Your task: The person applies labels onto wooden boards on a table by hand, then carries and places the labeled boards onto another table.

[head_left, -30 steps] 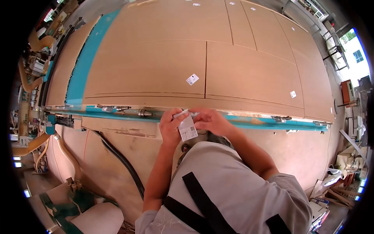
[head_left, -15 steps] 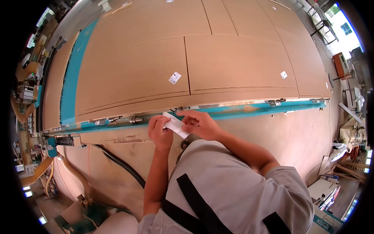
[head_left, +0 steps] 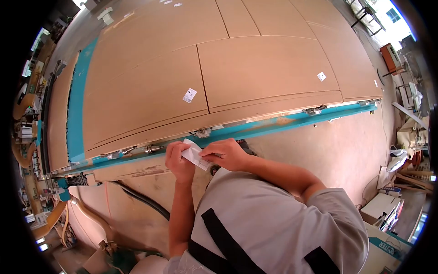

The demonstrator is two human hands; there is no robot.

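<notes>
My left hand (head_left: 179, 160) is closed on a white paper strip (head_left: 193, 151), apparently a strip of labels, in front of my chest. My right hand (head_left: 229, 154) pinches at the strip's right side, its thumb and fingertips together on the paper. Whether a single piece is being lifted off there is too small to tell. Just beyond both hands lies the front edge of a large brown board (head_left: 150, 86) cut into panels. One white printed label (head_left: 190, 95) is stuck to a panel near the hands, and a second label (head_left: 321, 76) sits farther right.
The board rests on a machine bed with a teal frame (head_left: 269, 123); metal fittings (head_left: 153, 149) stick out along its front edge. A black hose (head_left: 141, 196) runs across the floor at left. A box with papers (head_left: 388, 210) stands at lower right.
The view has shifted, so the board sits further left and is turned slightly. My right fingers have closed in on the strip's side; my left hand still holds it.
</notes>
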